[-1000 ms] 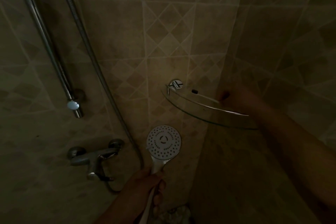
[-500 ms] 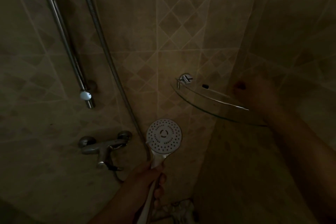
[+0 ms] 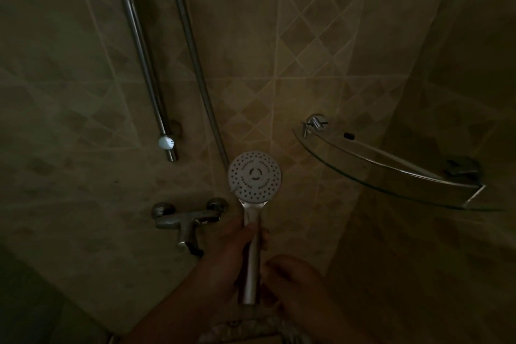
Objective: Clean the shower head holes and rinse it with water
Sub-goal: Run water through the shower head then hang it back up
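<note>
The white round shower head (image 3: pixel 254 176) faces me, its spray holes showing, on a chrome handle at lower centre. My left hand (image 3: pixel 231 246) is wrapped around the handle just under the head. Lower down, my right hand (image 3: pixel 293 279) is at the right side of the handle with its fingers touching it; in the dark I cannot make out whether it grips. The metal hose (image 3: pixel 195 64) runs up the wall behind the head.
A chrome mixer tap (image 3: pixel 184 220) sticks out of the tiled wall to the left of my hands. A slide rail (image 3: pixel 139 36) hangs at upper left. At the right corner is a glass shelf (image 3: pixel 349 167) with a small black object (image 3: pixel 349 135) on it.
My right hand left the glass shelf and came down to the lower part of the handle. My left hand kept its hold on the shower head.
</note>
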